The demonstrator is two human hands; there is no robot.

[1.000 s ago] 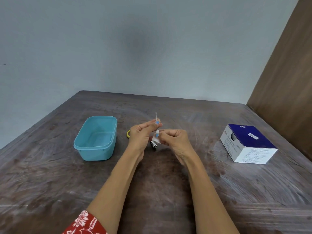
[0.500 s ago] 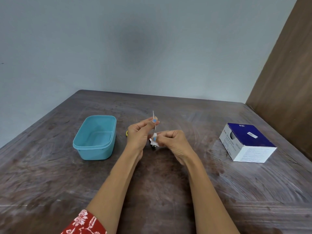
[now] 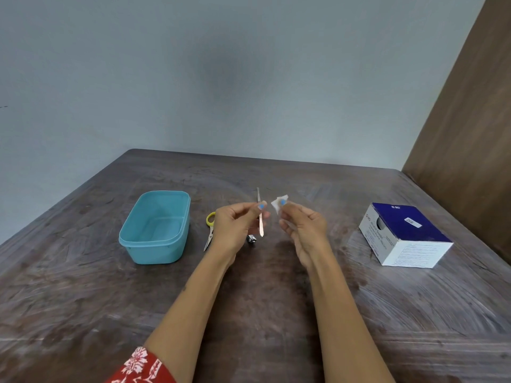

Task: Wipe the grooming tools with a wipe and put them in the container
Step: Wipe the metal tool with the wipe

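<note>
1. The left hand (image 3: 235,228) pinches a thin metal tool (image 3: 260,219) upright above the table (image 3: 83,299).
2. The right hand (image 3: 304,230), just beside at 3 o'clock, pinches a small white wipe (image 3: 278,205), apart from the tool.
3. The empty blue container (image 3: 154,228) sits at 9 o'clock; scissors (image 3: 210,230) and clippers (image 3: 251,239) lie between.
4. A blue-and-white box (image 3: 403,236) at 3 o'clock reads "BD".

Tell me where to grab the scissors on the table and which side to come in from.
Take the scissors by the yellow handle loop, at their far end, coming from above. They lie flat between the blue container and the left hand, blades pointing toward the person, so the loop is probably the safest grip.
</note>
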